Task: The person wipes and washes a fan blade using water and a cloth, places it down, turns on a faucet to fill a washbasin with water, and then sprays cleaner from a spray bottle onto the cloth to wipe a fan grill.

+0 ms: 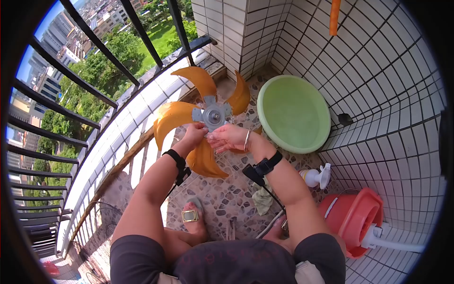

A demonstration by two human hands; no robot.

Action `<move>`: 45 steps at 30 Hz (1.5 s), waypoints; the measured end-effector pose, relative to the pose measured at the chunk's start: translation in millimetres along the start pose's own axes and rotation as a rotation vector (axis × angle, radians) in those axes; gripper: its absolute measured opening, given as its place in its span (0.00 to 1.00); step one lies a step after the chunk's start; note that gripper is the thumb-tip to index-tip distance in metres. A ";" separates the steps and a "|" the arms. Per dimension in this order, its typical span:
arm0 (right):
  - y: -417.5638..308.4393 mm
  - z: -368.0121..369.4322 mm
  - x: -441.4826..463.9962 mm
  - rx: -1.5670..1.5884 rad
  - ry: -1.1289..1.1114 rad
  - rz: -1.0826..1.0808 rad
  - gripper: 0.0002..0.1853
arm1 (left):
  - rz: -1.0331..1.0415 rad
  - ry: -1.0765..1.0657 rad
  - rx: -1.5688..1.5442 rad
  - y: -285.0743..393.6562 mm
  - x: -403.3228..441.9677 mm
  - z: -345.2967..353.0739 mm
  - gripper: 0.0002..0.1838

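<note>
An orange fan blade assembly (201, 158) with several curved blades is in front of me, its round metal hub (213, 116) facing up. My left hand (194, 134) is closed at the lower left edge of the hub, where a blade meets its metal bracket. Just to its right, my right hand (229, 137) has its fingers drawn together below the hub, almost touching the left. Any small part between the right fingertips is hidden. Both wrists wear black straps, and a bracelet circles the right one.
A green basin (295, 113) with water stands at the right by the tiled wall. Below it are a white spray bottle (316, 177), a grey-green rag (262, 201) and a red bucket (352, 220) with a white pipe (397, 245). Black railings (87, 42) run along the left.
</note>
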State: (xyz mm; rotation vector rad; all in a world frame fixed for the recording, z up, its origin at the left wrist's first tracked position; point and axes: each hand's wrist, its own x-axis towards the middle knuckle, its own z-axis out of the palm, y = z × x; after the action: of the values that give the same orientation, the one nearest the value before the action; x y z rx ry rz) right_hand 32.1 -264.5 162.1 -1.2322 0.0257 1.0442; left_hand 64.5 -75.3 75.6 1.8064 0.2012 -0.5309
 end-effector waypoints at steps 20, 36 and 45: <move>92.8 45.4 -28.8 -1.445 0.715 -0.268 0.27 | 0.062 0.175 -0.421 -21.2 -52.9 -15.6 0.10; 51.0 -14.8 -42.5 -1.504 1.362 -0.828 0.26 | -0.215 -0.091 -0.125 89.6 -109.8 24.3 0.20; 21.0 -64.4 -84.2 -1.594 1.360 -1.047 0.21 | 0.452 0.085 0.419 59.3 -53.4 -45.3 0.24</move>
State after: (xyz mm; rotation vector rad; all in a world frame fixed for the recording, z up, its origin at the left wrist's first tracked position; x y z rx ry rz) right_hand 3.0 -368.5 165.8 -2.6523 -0.4287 -1.1478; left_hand 52.5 -43.5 160.8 2.1976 -0.2789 -0.1790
